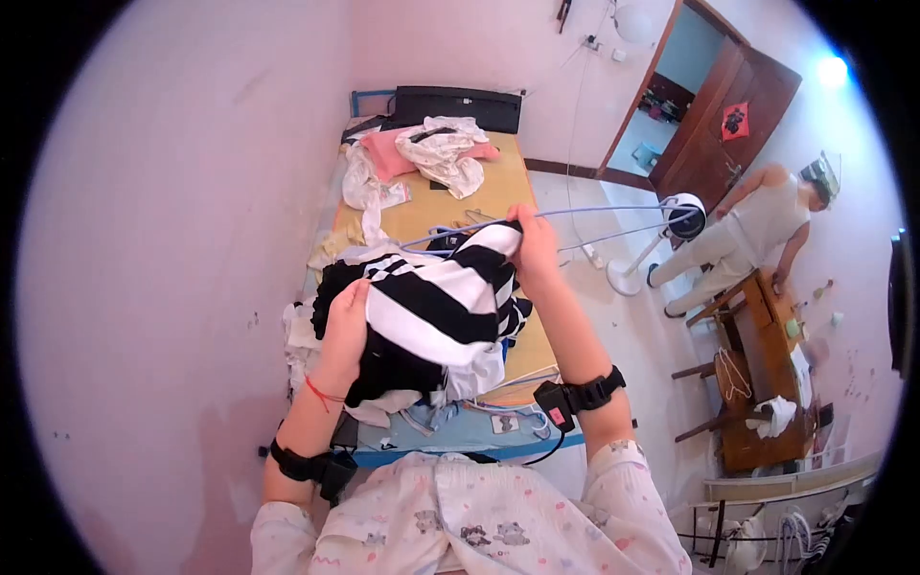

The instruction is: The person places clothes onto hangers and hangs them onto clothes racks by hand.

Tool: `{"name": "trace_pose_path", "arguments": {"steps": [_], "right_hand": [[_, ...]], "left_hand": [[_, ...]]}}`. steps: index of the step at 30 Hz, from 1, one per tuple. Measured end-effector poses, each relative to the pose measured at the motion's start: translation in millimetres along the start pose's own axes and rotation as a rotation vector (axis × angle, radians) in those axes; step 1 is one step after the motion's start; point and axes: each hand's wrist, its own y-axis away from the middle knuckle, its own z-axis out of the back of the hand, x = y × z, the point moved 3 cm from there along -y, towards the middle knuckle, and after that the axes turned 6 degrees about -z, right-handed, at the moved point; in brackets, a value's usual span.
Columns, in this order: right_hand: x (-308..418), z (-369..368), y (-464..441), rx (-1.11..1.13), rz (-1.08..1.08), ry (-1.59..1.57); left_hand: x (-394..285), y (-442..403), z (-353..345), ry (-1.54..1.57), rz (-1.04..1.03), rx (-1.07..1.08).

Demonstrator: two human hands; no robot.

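Note:
A black-and-white striped knit garment (436,309) is stretched between my two hands above the bed. My left hand (347,316) pinches its left edge, with a red string on the wrist. My right hand (530,244) is closed on its upper right edge, higher and farther out. A long blue clothes hanger (604,211) runs past my right hand out to the right; I cannot tell if the fingers grip it too. Beneath the garment lies a heap of clothes, with black ruffled cloth (335,283) at its left side.
The bed (537,359) holds a pink pillow (385,153) and white clothes (446,158) at its far end. A white standing fan (628,273) is on the floor to the right. Beyond it, another person (762,220) stands by a wooden desk (762,335) and chair.

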Motion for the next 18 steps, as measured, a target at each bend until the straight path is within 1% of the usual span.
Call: {"name": "trace_pose_path", "arguments": {"steps": [1,2,3,4,5,6,7,8,9,10,11,12,14,15,16,18], "right_hand": [[-9,8,-11,0.054,0.088,0.187],[-19,19,-20,0.048,0.089,0.178],[-10,25,-16,-0.113,0.296,0.447],[-2,29,-11,-0.278,0.497,0.717],[2,39,-12,-0.263,0.382,0.639],[1,42,-14,-0.267,0.376,0.636],[0,42,-17,-0.185,0.393,0.546],[-3,42,-19,-0.102,0.406,0.454],[5,34,-8,0.028,0.264,0.310],[0,31,-3,0.029,0.257,0.306],[-6,25,3,0.165,0.228,0.192],[-11,17,10,0.299,0.204,0.073],[-27,-1,34,0.482,0.258,-0.051],[-34,-5,46,0.560,0.269,-0.064],[-39,-8,55,0.635,0.277,-0.076],[-54,-7,57,0.696,0.329,-0.046]], "left_hand": [[8,0,-2,0.254,0.224,0.077],[13,1,-5,0.506,0.447,0.154],[13,-1,-3,0.495,0.447,0.159],[13,-2,-3,0.574,0.492,0.171],[13,-2,-4,0.656,0.540,0.182],[13,-2,-7,0.741,0.588,0.189],[-13,9,-19,0.602,0.490,0.127],[-9,5,-21,0.596,0.497,0.124],[-2,0,-24,0.529,0.483,0.191],[7,-6,-26,0.462,0.465,0.259],[21,-12,-30,0.517,0.502,0.268],[68,-31,-20,0.427,0.513,0.259],[58,-26,-39,0.469,0.543,0.266],[55,-27,-44,0.488,0.494,0.208],[47,-26,-46,0.475,0.504,0.217],[32,-27,-45,0.460,0.478,0.146]]}}
